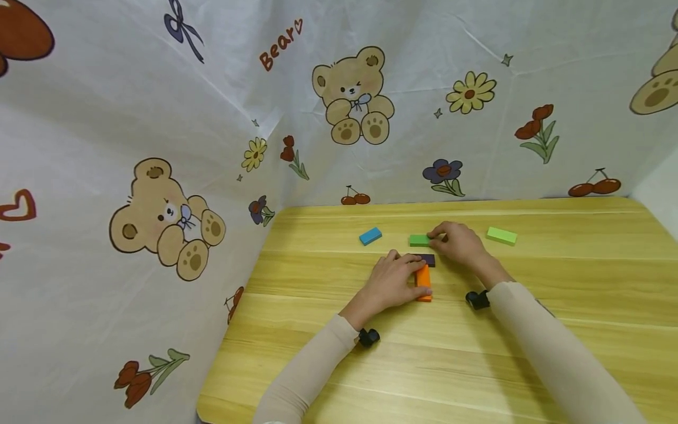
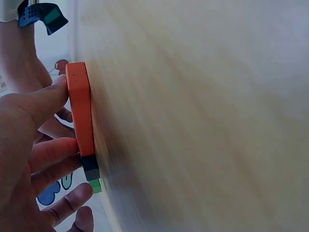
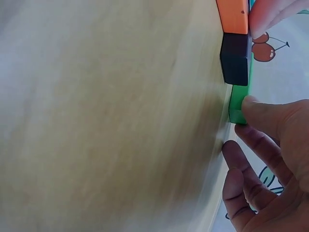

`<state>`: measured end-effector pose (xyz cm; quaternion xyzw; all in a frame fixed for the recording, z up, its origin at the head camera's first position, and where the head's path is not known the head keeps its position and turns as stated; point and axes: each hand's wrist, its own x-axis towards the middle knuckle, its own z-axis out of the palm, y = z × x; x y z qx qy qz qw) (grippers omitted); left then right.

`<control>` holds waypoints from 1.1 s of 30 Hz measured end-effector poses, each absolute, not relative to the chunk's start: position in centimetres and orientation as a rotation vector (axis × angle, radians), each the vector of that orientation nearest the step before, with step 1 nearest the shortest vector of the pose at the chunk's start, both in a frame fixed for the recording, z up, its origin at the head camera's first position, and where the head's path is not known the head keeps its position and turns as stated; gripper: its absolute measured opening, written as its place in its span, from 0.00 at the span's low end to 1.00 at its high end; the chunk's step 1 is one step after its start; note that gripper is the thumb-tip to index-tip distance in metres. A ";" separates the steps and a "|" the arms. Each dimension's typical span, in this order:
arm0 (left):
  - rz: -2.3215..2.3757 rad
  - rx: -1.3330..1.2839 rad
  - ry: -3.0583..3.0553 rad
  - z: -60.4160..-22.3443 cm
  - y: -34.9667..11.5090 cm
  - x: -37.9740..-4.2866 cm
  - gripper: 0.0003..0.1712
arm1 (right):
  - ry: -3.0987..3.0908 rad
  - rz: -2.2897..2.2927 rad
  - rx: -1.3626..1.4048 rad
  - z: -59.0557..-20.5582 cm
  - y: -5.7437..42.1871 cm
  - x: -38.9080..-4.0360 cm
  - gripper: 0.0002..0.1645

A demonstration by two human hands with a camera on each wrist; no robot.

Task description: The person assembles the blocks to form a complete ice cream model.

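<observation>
In the head view, my left hand [image 1: 391,280] rests its thumb and a finger on an orange block [image 2: 82,108] that lies lengthwise on the table. The other fingers are spread toward a black block [image 1: 428,260], set crosswise at the orange block's far end. Behind the black one lies a green block [image 1: 418,240], also crosswise. My right hand [image 1: 459,242] pinches this green block's right end; in the right wrist view the thumb [image 3: 256,110] presses its side and a finger sits at its end. The left fingertips partly cover the black block.
A blue block [image 1: 371,236] lies at the back left and a light green block [image 1: 501,236] at the back right. All stand on a wooden table [image 1: 577,282]. A bear-print cloth [image 1: 413,35] rises behind the table and along its left side.
</observation>
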<state>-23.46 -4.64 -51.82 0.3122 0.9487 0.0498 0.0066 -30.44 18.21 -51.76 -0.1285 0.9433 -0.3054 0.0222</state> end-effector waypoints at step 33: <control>0.178 0.970 2.962 -52.0 -4.7 -23.5 0.42 | 2.907 -1.002 -0.444 -51.7 18.0 -28.5 0.15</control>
